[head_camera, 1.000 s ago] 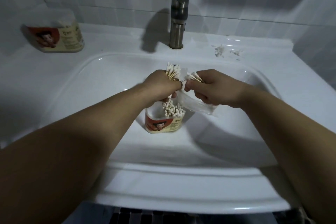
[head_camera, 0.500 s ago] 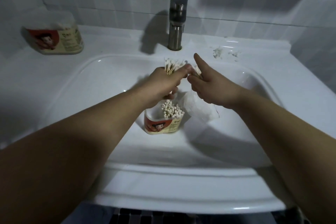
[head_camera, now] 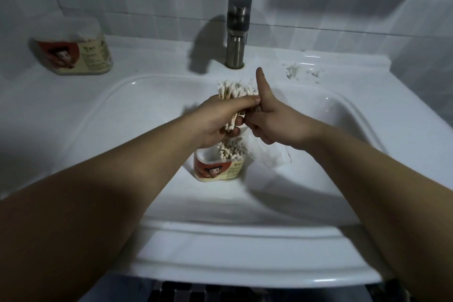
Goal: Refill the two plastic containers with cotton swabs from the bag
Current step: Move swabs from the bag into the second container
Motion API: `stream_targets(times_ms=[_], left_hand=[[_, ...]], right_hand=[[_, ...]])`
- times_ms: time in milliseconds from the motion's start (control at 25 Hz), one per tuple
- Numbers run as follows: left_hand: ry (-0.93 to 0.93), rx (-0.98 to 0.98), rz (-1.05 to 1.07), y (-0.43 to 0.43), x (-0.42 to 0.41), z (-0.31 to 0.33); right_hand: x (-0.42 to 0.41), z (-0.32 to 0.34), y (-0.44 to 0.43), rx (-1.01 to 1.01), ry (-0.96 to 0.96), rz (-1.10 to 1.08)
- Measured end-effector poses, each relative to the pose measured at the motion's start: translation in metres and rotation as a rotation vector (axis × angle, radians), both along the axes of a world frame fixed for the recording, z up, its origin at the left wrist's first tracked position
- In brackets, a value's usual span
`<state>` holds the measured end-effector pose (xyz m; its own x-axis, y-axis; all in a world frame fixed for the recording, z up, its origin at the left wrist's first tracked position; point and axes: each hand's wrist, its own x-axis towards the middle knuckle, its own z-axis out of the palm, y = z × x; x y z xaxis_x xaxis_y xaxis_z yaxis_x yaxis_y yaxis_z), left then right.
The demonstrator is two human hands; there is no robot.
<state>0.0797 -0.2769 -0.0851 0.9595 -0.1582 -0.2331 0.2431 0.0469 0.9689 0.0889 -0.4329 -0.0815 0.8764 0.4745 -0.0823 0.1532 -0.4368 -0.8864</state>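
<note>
Head view: the bundle of swabs (head_camera: 235, 92) stands roughly upright in the left hand (head_camera: 218, 120), whose fingers and thumb curl round the stems; white tips fan out above the fist and a few more show below it. The right hand (head_camera: 272, 121) lies against the bundle's right side, thumb straight and raised beside the tips, the other fingers curled; whether those fingers pinch any swabs or the bag cannot be told. Directly below the left hand the open container (head_camera: 218, 170) stands in the sink (head_camera: 122, 110), already partly filled, its swabs crowded toward the right side with space left on the left. The clear bag (head_camera: 269, 155) lies crumpled just right of the container and under the right hand; it looks nearly empty. The second container (head_camera: 76, 54) sits well apart on the left of the counter, beside the wall; how full it is cannot be judged. The faucet (head_camera: 236, 32) rises behind the hands, and some loose white scraps (head_camera: 294, 72) lie on the counter to its right.

The step in hand appears to be squaring up a fistful of swabs before loading it. The next move calls for lowering the bundle straight into the container's free side, keeping the stems parallel so that none splay over the rim or catch on those already inside.
</note>
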Motion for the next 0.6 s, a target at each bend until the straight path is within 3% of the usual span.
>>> stream_targets(times_ms=[360,600], left_hand=[[-0.068,0.130,-0.014,0.0039,0.0015,-0.0002],[-0.090,0.110,0.044,0.0028,0.0052,-0.0025]], right_hand=[[-0.0020,-0.0048,0.0033,0.043,0.077,0.019],[-0.0043,-0.0037,0.0044,-0.003,-0.003,0.085]])
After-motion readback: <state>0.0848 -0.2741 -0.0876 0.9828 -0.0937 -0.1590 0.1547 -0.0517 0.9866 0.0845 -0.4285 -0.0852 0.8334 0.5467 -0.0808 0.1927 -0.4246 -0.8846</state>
